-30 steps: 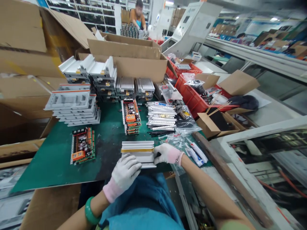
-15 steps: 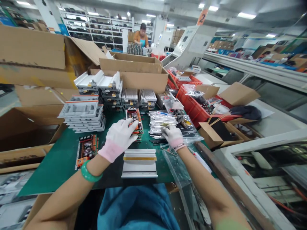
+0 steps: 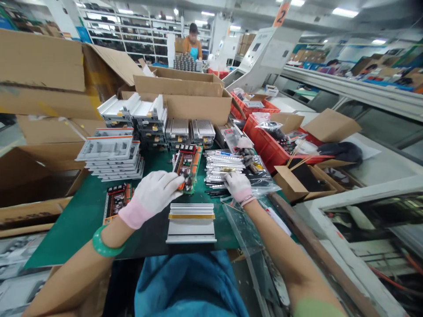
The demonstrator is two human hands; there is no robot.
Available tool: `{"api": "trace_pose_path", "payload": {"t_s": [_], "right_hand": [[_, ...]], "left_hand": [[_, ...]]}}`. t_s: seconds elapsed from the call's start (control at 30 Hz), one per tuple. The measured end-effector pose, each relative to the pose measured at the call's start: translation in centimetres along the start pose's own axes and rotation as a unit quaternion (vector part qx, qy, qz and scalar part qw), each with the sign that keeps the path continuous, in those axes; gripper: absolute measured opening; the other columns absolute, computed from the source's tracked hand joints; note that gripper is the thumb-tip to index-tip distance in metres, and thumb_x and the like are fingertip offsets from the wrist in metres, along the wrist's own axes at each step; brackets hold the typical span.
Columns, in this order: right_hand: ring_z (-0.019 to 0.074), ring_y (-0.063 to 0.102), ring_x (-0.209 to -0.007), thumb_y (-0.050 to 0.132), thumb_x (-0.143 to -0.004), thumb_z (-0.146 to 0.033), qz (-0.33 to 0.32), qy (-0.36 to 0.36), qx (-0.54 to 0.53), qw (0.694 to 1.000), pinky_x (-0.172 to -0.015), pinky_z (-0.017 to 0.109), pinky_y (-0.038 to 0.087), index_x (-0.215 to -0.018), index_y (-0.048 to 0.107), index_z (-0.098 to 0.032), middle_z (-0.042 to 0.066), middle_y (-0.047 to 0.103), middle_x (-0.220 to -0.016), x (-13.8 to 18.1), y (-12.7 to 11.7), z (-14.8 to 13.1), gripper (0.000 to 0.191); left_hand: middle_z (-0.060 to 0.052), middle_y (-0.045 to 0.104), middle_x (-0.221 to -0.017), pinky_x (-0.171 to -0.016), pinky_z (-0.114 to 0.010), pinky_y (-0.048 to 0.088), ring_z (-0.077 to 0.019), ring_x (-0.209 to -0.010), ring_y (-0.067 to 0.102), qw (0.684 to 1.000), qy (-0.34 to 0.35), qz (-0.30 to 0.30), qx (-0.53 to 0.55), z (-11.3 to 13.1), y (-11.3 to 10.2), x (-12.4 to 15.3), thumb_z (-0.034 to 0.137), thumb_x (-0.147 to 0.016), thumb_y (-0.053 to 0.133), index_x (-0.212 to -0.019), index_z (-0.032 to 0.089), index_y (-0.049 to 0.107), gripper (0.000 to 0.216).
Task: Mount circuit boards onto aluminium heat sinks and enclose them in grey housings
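In my left hand (image 3: 158,189), gloved in white with a pink cuff, is the near end of a circuit board (image 3: 188,169) with orange edges, tilted up above the table. My right hand (image 3: 237,184), gloved alike, has its fingers curled at the near right side of a pile of thin metal strips (image 3: 220,165). What its fingertips pinch, if anything, is hidden. Between my forearms a silver aluminium heatsink housing (image 3: 191,229) with a yellow strip lies on the table. Another circuit board (image 3: 115,203) rests to the left, partly behind my left wrist.
Grey metal covers (image 3: 110,154) are stacked at the left of the green table (image 3: 76,220). Finned heatsinks (image 3: 178,130) stand along the back, before a cardboard box (image 3: 198,108). Red crates (image 3: 267,147) sit at the right; a co-worker (image 3: 193,44) is far behind.
My left hand has moved left and towards me, raising the near end of a circuit board it now grips. My right hand stays by the strips, shifted only slightly.
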State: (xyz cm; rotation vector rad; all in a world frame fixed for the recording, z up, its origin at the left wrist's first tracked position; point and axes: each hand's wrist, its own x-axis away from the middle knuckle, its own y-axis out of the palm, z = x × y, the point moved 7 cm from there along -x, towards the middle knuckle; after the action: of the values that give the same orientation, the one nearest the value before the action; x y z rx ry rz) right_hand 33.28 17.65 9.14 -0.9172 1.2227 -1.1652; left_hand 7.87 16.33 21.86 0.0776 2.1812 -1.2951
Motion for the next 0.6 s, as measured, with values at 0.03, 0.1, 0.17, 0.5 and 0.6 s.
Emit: {"api": "trace_pose_path", "payload": {"t_s": [0.03,0.1,0.17,0.5,0.6], "right_hand": [[0.022,0.055,-0.086,0.047,-0.093,-0.024,-0.002,-0.006,-0.001,1.0,-0.065,0.031,0.027,-0.096,0.066,-0.014,0.013,0.065,-0.094,-0.1,-0.1,0.0,0.022],[0.0211,0.055,-0.084,0.047,-0.092,-0.023,-0.006,-0.023,-0.004,1.0,-0.064,0.03,0.027,-0.093,0.066,-0.014,0.013,0.065,-0.092,-0.4,-0.3,0.1,0.021],[0.0201,0.055,-0.082,0.046,-0.092,-0.021,-0.008,-0.039,-0.01,0.999,-0.065,0.03,0.028,-0.088,0.066,-0.014,0.012,0.066,-0.089,-0.5,-0.6,0.1,0.022],[0.02,0.062,-0.081,0.041,-0.095,-0.027,0.054,0.018,-0.055,0.997,-0.066,0.028,0.035,-0.097,0.063,-0.016,0.01,0.07,-0.091,1.4,-3.2,0.6,0.025],[0.0187,0.064,-0.081,0.043,-0.094,-0.027,0.121,0.038,-0.113,0.985,-0.067,0.026,0.04,-0.098,0.062,-0.017,0.008,0.071,-0.093,3.2,-4.6,0.5,0.022]], "left_hand": [[-0.006,0.069,-0.097,-0.073,-0.035,0.05,-0.0214,-0.085,0.063,0.999,0.025,0.025,0.003,0.4,-0.6,1.4,0.027,-0.089,0.062,-0.108,0.019,0.061,0.02],[-0.005,0.07,-0.098,-0.08,-0.035,0.051,-0.0204,-0.09,0.064,0.997,0.061,0.05,0.016,1.2,-1.3,4.3,0.017,-0.091,0.056,-0.108,0.02,0.06,0.018],[-0.005,0.07,-0.104,-0.085,-0.036,0.052,-0.0216,-0.099,0.063,0.995,0.077,0.05,0.042,1.8,-1.7,6.8,0.009,-0.091,0.051,-0.109,0.02,0.06,0.023],[-0.004,0.063,-0.127,-0.091,-0.029,0.054,-0.0173,-0.114,0.061,0.973,0.139,-0.119,0.143,4.8,2.4,10.1,0.004,-0.092,0.042,-0.121,0.024,0.057,0.038],[-0.005,0.063,-0.127,-0.09,-0.028,0.055,-0.0169,-0.113,0.062,0.967,0.132,-0.162,0.143,5.0,4.0,9.7,0.006,-0.092,0.045,-0.121,0.025,0.057,0.037]]}}
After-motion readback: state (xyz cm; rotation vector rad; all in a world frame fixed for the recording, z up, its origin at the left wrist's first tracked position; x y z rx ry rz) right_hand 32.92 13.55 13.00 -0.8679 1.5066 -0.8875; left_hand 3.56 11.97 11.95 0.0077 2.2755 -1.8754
